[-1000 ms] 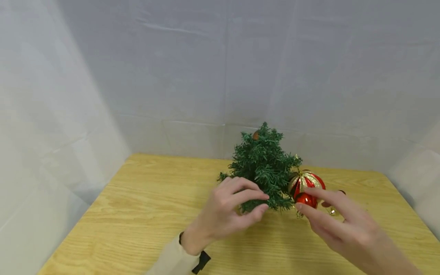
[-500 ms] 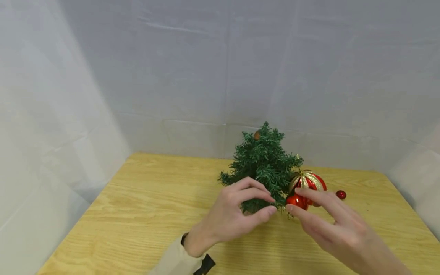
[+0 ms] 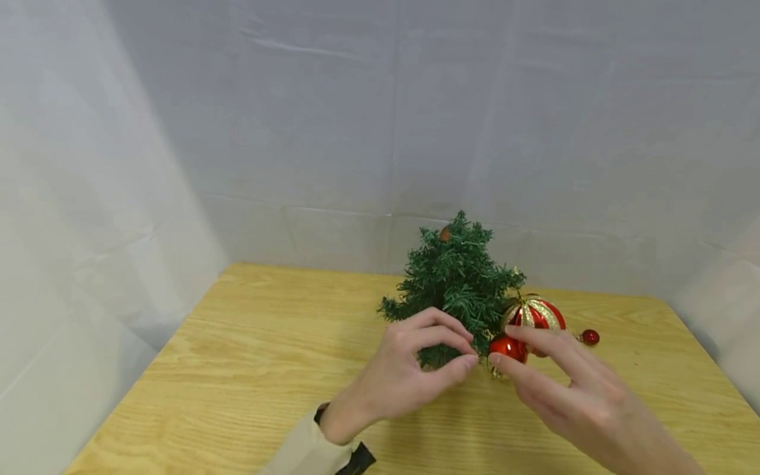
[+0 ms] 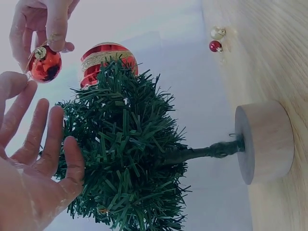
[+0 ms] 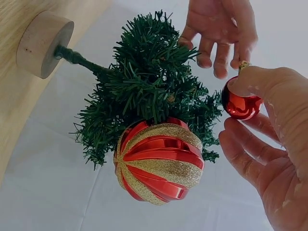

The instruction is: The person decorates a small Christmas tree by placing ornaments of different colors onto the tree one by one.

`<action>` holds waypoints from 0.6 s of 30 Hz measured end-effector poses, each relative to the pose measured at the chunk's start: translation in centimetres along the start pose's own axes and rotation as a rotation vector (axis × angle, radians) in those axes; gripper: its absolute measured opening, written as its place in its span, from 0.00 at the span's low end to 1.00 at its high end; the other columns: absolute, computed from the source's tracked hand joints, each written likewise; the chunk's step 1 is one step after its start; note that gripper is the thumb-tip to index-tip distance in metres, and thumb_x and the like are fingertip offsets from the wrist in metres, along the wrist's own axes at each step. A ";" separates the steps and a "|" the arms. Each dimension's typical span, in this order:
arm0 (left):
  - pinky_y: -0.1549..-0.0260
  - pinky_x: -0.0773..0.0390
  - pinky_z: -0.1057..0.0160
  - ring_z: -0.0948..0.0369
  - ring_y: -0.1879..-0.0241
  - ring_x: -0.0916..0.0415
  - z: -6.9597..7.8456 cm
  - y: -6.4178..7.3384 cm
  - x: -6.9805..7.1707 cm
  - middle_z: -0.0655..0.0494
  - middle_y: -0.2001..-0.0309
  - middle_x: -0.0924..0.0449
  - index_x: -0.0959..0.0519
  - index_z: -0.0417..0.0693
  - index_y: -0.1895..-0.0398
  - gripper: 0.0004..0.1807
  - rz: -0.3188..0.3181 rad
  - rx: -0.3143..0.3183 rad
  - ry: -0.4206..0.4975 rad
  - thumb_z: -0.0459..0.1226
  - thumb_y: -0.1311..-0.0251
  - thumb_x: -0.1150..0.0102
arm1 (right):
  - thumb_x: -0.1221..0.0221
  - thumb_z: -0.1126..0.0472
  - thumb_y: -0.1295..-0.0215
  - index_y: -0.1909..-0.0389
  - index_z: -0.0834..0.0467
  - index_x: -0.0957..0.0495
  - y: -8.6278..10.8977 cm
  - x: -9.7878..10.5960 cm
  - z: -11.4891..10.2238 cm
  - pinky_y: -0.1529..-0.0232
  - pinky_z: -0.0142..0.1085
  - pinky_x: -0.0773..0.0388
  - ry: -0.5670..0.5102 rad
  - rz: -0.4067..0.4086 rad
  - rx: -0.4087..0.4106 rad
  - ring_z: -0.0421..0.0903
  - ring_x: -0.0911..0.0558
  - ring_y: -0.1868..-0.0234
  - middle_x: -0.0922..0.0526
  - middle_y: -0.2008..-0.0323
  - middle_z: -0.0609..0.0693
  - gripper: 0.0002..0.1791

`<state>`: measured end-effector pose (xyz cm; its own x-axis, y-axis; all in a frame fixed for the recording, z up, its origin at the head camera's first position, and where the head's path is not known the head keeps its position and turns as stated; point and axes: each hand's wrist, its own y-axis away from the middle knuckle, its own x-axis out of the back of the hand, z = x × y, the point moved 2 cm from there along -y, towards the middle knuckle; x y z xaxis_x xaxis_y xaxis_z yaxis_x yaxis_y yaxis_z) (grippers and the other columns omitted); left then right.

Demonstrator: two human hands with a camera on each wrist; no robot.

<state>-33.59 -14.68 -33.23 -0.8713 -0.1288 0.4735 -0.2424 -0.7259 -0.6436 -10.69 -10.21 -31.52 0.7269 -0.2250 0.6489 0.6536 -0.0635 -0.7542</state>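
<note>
My right hand (image 3: 588,396) pinches a small shiny red bauble (image 3: 508,349) with a gold cap between thumb and fingers. My left hand (image 3: 410,369) is just left of it; thumb and index fingertips come together at the bauble's thin gold string (image 4: 30,65), the other fingers spread loosely. Behind both hands stands a small green artificial Christmas tree (image 3: 454,277) on a round wooden base (image 4: 267,142). A large red bauble with gold glitter stripes (image 5: 161,161) hangs at the tree's right side. An orange-brown round piece (image 3: 445,233) shows near the treetop.
On the wooden table (image 3: 237,369), right of the tree, lies a small dark red bauble (image 3: 590,337). A small gold bauble (image 4: 218,32) lies beside it in the left wrist view. White sheeting (image 3: 309,132) hangs behind and at both sides.
My right hand has moved left with the small red bauble, toward my left hand. My left hand has shifted slightly right, and its thumb and index fingertips have closed together.
</note>
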 end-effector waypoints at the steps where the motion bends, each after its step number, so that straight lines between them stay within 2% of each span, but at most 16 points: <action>1: 0.48 0.19 0.65 0.65 0.50 0.19 0.0 0.0 0.0 0.54 0.53 0.16 0.13 0.51 0.61 0.04 0.009 -0.008 0.001 0.38 0.32 0.36 | 0.56 0.47 0.19 0.49 0.52 0.13 0.0 -0.1 0.0 0.57 0.29 0.17 0.003 0.016 0.004 0.48 0.17 0.55 0.17 0.49 0.57 0.23; 6: 0.49 0.18 0.64 0.62 0.51 0.19 0.0 0.2 0.0 0.52 0.54 0.16 0.13 0.48 0.62 0.03 0.065 -0.067 0.015 0.34 0.35 0.35 | 0.53 0.46 0.21 0.56 0.53 0.13 0.0 -0.5 0.1 0.63 0.25 0.20 -0.022 0.068 -0.029 0.44 0.19 0.61 0.18 0.54 0.56 0.23; 11: 0.51 0.16 0.64 0.60 0.53 0.18 0.0 0.3 0.1 0.51 0.55 0.17 0.14 0.46 0.62 0.03 0.091 -0.111 0.041 0.31 0.36 0.36 | 0.52 0.47 0.22 0.58 0.54 0.15 -0.1 -0.8 -0.1 0.53 0.21 0.24 -0.098 0.086 -0.058 0.43 0.21 0.55 0.18 0.53 0.54 0.20; 14: 0.53 0.16 0.64 0.60 0.53 0.18 0.0 0.4 0.1 0.51 0.55 0.17 0.14 0.46 0.62 0.04 0.093 -0.123 0.053 0.31 0.36 0.36 | 0.53 0.49 0.22 0.57 0.55 0.16 -0.3 -0.8 -0.3 0.50 0.21 0.25 -0.126 0.062 -0.071 0.42 0.22 0.52 0.17 0.52 0.52 0.19; 18: 0.53 0.16 0.64 0.60 0.53 0.18 0.1 0.4 0.0 0.51 0.55 0.17 0.14 0.46 0.62 0.04 0.095 -0.136 0.051 0.30 0.36 0.36 | 0.55 0.51 0.22 0.54 0.55 0.18 -0.2 -1.0 -0.6 0.57 0.21 0.25 -0.160 -0.009 -0.117 0.39 0.23 0.56 0.19 0.53 0.49 0.19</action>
<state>-33.68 -15.07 -33.41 -0.9127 -0.1558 0.3779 -0.2104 -0.6136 -0.7611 -11.72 -10.57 -32.06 0.7515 -0.0667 0.6564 0.6380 -0.1797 -0.7487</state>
